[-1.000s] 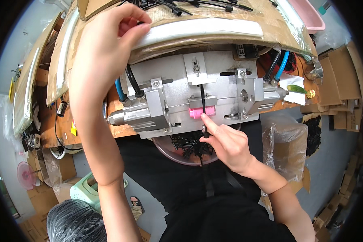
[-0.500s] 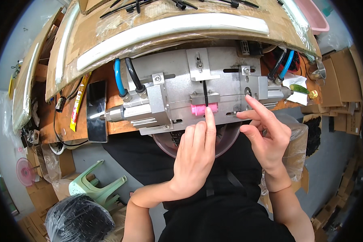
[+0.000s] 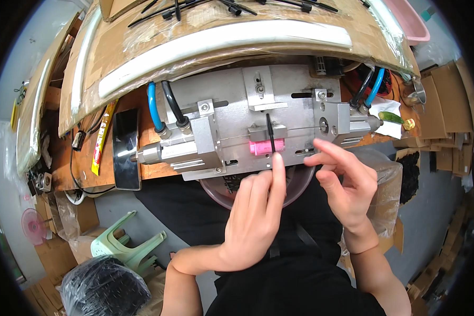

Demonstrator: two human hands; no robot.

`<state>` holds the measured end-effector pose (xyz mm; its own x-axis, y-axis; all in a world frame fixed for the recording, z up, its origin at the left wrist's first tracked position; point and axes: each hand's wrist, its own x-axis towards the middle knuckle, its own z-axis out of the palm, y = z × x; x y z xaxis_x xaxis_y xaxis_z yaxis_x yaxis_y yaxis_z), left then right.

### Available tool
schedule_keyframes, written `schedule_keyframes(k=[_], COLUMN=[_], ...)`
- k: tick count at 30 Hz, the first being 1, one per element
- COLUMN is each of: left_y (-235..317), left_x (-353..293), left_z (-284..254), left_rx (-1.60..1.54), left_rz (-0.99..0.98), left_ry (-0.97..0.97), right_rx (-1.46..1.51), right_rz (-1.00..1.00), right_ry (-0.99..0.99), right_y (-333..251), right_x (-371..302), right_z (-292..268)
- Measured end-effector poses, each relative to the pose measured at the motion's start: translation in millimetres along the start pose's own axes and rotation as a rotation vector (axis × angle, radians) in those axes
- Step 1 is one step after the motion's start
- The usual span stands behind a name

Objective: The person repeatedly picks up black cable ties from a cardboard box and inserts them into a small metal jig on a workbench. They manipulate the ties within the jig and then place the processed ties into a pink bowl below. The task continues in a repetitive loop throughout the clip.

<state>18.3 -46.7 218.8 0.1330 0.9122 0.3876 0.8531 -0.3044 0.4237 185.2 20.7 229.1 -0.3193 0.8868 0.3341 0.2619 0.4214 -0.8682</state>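
A thin black rod (image 3: 269, 129) lies across a small metal block (image 3: 257, 132) and a pink block (image 3: 259, 147) in the middle of the metal fixture (image 3: 231, 113). The index finger of my left hand (image 3: 254, 216) is stretched out to the rod's near end; the other fingers bend loosely, and its thumb is hidden. Just beyond the rod's far end stands a bracket with a lip (image 3: 258, 95). Over the fixture's near right edge hovers my right hand (image 3: 347, 181), fingers apart, holding nothing.
Pneumatic cylinders (image 3: 179, 152) with blue and black hoses flank the fixture. Beyond it, a cardboard sheet (image 3: 205, 26) carries several black rods. A phone (image 3: 126, 150) and a yellow packet (image 3: 104, 137) lie at left. A pink basin (image 3: 216, 195) sits below the front edge.
The black rod has shifted a little toward me, away from the lipped bracket. My left index finger has drawn back with it, and my right hand has lowered slightly.
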Motion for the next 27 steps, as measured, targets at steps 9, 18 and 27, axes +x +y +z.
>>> schedule_keyframes(k=[9,18,27], left_y=[15,13,-40], left_x=[-18,-24,34], left_z=[-15,-30,-76], left_rx=[-0.426,-0.505,-0.130], left_rz=[0.189,0.122,-0.066], left_ry=[0.166,0.031,0.149], right_rx=[0.747,0.895,-0.266], right_rz=[0.190,0.338,-0.084], right_ry=[-0.347,-0.300,-0.406], right_y=[-17,-28,12], right_x=[13,4,-6], right_z=[2,5,22])
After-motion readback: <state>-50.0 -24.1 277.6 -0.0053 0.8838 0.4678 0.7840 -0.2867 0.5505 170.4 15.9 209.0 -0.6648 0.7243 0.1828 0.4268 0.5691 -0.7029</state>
